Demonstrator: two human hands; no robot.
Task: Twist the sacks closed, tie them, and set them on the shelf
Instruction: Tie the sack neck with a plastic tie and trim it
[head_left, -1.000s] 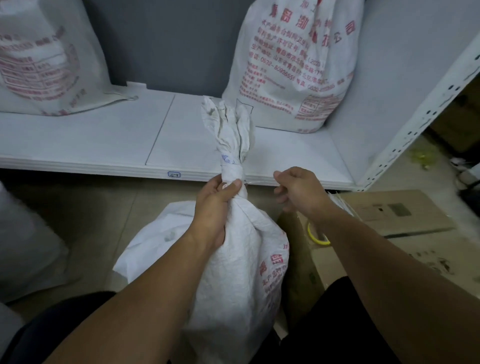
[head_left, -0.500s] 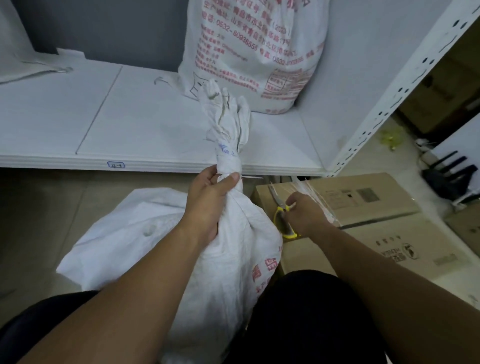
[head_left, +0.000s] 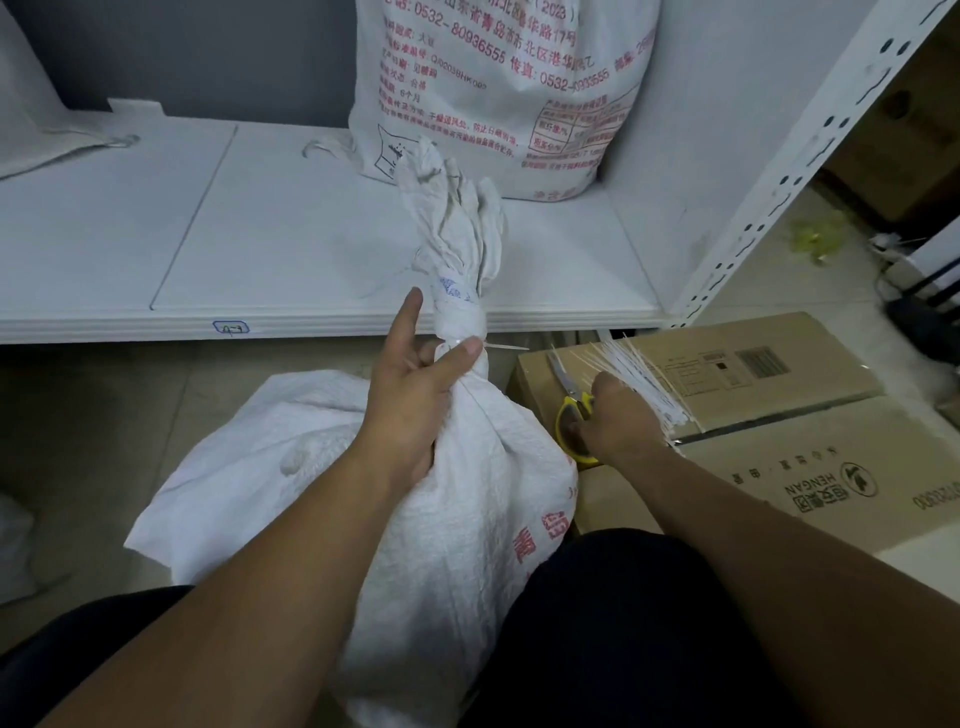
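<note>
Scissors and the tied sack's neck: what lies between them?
Head view: the tie's thin white tail juts from the neck toward the scissors; beyond it, only the cardboard box corner.

Reaches forward with both bare forearms, set wide at the elbows and converging toward the hands. Grips the sack neck (head_left: 462, 332) with the left hand (head_left: 415, 400), thumb pressed across its front, index finger straight and lifted alongside it, remaining fingers curled round. Holds the right hand (head_left: 621, 423) just to the right of the left, apart from it, back turned up, fingers curled into the handles of the scissors (head_left: 571, 413).
</note>
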